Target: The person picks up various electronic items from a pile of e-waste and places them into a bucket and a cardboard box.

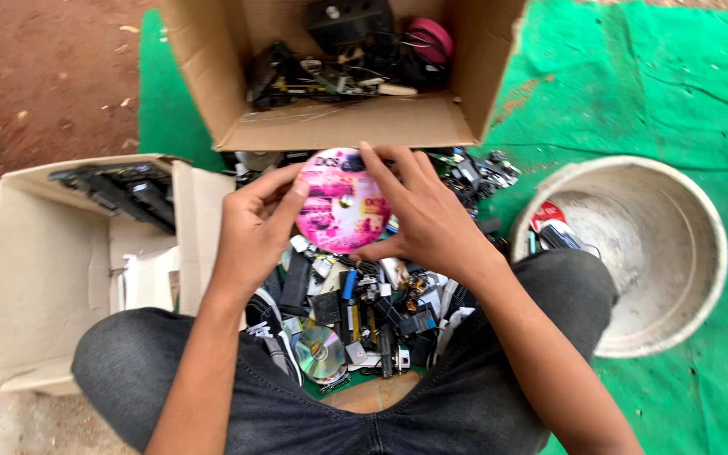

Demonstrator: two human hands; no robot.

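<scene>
Both hands hold one pink printed disc [343, 206] by its rim, above a heap of electronic scrap [364, 303]. My left hand [254, 227] grips the disc's left edge with thumb and fingers. My right hand [427, 215] clasps the right and top edge, fingers curled over it. A bare silver disc [320, 352] lies in the heap below, between my knees.
An open cardboard box [347, 126] with dark electronic parts stands just beyond the disc. A second cardboard box [44, 253] with black parts is at left. A pale round basin [659, 253] holding a few small items sits at right on a green mat [650, 76]. Red dirt is at far left.
</scene>
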